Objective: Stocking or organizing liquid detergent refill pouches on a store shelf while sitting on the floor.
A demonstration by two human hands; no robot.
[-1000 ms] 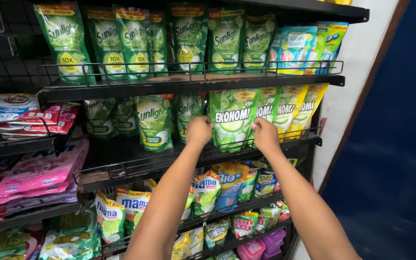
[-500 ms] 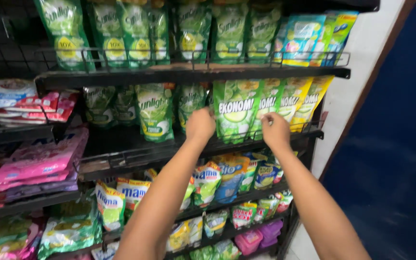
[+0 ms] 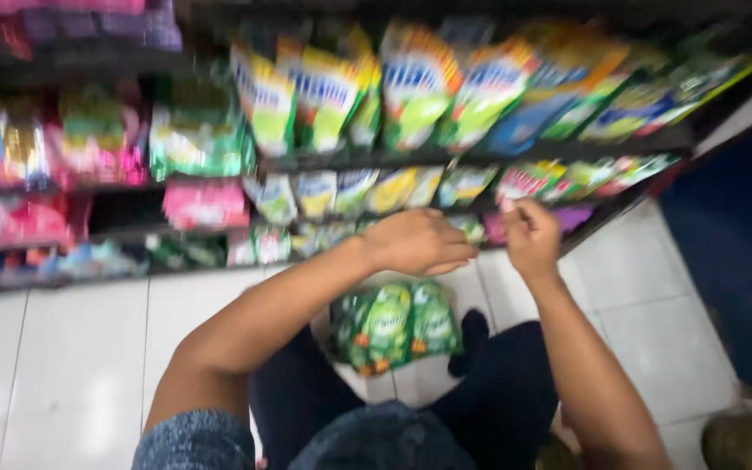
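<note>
A bundle of green pouches point(image 3: 392, 326) lay on the white tiled floor point(image 3: 71, 365), between the person's dark-trousered legs and just below the two hands. It was the thing nearest both hands, and neither hand touched it. The left hand point(image 3: 418, 241) was held above the bundle, palm down, fingers loosely curled together; nothing was seen in it. The right hand point(image 3: 528, 233) was raised just beside it, fingers drawn into a narrow pinch; whether something small was held there could not be told, since the picture was badly blurred.

Beyond the hands, the low shelves point(image 3: 446, 161) were seen packed with more pouches: green and yellow ones point(image 3: 411, 87) on the upper row, smaller mixed ones on the row beneath, and pink packs point(image 3: 206, 202) to the left. A dark blue wall panel point(image 3: 733, 244) closed the view on the right.

As a judgement, picking up the bundle would be done best if both hands were lowered straight down and the pouches were gripped from the two sides at once, because soft pouches slide over each other and sag when lifted by one corner. The fingers would need to be opened wider than they were shown. The head would be better kept steady, so that the pouches could be seen clearly before they were gripped.
</note>
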